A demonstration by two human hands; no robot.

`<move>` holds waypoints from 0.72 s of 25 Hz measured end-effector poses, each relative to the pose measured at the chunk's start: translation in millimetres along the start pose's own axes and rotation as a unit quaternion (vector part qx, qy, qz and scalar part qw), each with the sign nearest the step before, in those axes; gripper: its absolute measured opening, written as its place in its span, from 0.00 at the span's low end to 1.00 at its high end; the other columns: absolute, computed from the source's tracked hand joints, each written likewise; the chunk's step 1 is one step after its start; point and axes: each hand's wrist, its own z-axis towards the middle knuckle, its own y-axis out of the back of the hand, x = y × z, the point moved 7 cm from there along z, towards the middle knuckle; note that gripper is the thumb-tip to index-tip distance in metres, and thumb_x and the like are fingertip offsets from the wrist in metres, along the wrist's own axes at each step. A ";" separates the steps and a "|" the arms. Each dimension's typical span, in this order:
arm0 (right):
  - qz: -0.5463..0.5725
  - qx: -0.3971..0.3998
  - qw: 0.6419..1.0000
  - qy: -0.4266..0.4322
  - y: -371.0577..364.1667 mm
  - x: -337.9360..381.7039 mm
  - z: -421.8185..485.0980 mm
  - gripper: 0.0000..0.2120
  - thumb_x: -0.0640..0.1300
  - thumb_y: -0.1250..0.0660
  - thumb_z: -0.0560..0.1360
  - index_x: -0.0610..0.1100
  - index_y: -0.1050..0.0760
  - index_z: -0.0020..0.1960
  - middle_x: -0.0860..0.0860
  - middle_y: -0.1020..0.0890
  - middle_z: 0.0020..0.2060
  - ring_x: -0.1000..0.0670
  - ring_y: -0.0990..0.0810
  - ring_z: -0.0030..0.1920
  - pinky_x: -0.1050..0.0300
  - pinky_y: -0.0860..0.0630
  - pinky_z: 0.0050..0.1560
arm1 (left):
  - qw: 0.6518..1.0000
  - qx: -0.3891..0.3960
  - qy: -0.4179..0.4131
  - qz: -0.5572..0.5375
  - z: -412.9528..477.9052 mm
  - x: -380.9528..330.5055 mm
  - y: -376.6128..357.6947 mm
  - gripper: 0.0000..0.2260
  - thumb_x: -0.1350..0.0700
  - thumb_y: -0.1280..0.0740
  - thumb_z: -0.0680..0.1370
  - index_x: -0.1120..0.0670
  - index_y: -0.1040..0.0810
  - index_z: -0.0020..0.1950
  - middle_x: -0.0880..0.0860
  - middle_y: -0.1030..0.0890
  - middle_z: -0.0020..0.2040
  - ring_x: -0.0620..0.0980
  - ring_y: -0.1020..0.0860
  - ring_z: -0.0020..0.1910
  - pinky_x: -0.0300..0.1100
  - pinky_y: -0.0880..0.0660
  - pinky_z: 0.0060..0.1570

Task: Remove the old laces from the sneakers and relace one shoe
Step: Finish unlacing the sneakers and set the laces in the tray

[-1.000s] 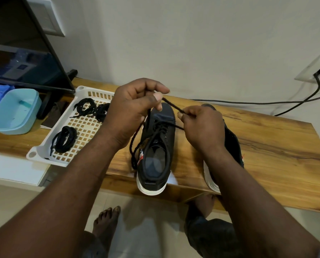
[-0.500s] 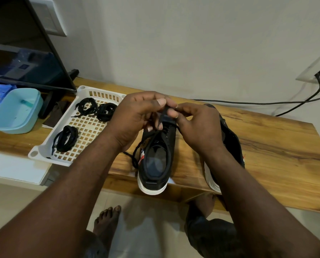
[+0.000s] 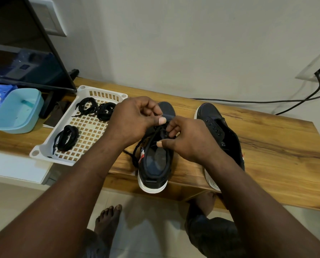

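Note:
Two black sneakers with white soles stand on the wooden table point(image 3: 267, 146). The left sneaker point(image 3: 155, 164) has a black lace point(image 3: 137, 153) running through its eyelets, with a loose end hanging down its left side. My left hand point(image 3: 135, 120) and my right hand point(image 3: 189, 138) meet over this shoe's eyelets, both pinching the lace with curled fingers. The right sneaker point(image 3: 218, 125) shows bare eyelets with no lace; my right forearm covers its heel. Three bundles of black laces point(image 3: 66, 138) lie in a white tray point(image 3: 49, 157).
A light blue plastic tub point(image 3: 17, 110) sits left of the tray, under a dark TV screen point(image 3: 25, 53). A black cable point(image 3: 267, 101) runs along the wall to a socket point(image 3: 317, 67). My bare foot point(image 3: 109, 218) is on the tiled floor below the table's front edge.
My hands came down from holding the lace ends apart above the shoe and closed together over the eyelets. The right sneaker's toe is now uncovered.

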 end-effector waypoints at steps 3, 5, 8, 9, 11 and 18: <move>0.067 -0.018 0.997 -0.031 4.7 -3.5 0.2 0.10 0.51 0.19 0.71 0.53 0.18 0.47 0.55 0.14 0.39 0.56 0.15 0.42 0.52 0.16 0.49 | 0.996 0.030 0.017 0.077 -4.2 5.6 -8.6 0.08 0.56 0.18 0.72 0.49 0.16 0.43 0.46 0.19 0.34 0.37 0.24 0.31 0.32 0.26 0.35; 0.135 -0.015 0.988 -0.074 5.4 -11.2 -0.3 0.05 0.45 0.20 0.72 0.50 0.15 0.45 0.53 0.13 0.39 0.53 0.13 0.40 0.49 0.14 0.50 | 0.992 0.039 0.022 0.120 -7.5 7.0 -11.6 0.06 0.56 0.20 0.74 0.48 0.15 0.44 0.45 0.18 0.33 0.37 0.23 0.32 0.29 0.29 0.34; 0.253 0.004 0.955 -0.153 0.3 -23.3 -1.4 0.03 0.38 0.22 0.74 0.44 0.14 0.44 0.48 0.12 0.42 0.48 0.11 0.43 0.47 0.13 0.49 | 0.982 0.032 0.015 0.187 -10.8 3.2 -14.5 0.03 0.52 0.23 0.77 0.45 0.15 0.45 0.44 0.17 0.38 0.40 0.20 0.39 0.38 0.25 0.39; 0.288 0.012 0.942 -0.173 -2.0 -26.5 -1.3 0.03 0.36 0.23 0.74 0.42 0.14 0.44 0.46 0.12 0.43 0.47 0.11 0.45 0.47 0.13 0.50 | 0.977 0.028 0.008 0.210 -12.1 0.2 -16.3 0.03 0.51 0.24 0.77 0.45 0.16 0.45 0.44 0.18 0.39 0.41 0.20 0.41 0.39 0.26 0.39; 0.355 0.024 0.912 -0.203 -5.1 -31.5 -1.2 0.02 0.32 0.25 0.75 0.38 0.16 0.46 0.43 0.12 0.46 0.45 0.11 0.48 0.49 0.13 0.50 | 0.969 0.023 -0.014 0.244 -13.8 -4.1 -22.2 0.04 0.50 0.26 0.79 0.45 0.18 0.44 0.43 0.20 0.39 0.42 0.22 0.41 0.40 0.30 0.38; 0.467 0.068 0.845 -0.253 -17.7 -43.7 1.1 0.09 0.29 0.30 0.78 0.31 0.18 0.58 0.42 0.13 0.41 0.50 0.13 0.38 0.56 0.15 0.42 | 0.972 0.008 0.002 0.237 -17.4 2.8 -40.3 0.08 0.51 0.28 0.81 0.42 0.23 0.43 0.44 0.24 0.44 0.44 0.24 0.43 0.39 0.34 0.38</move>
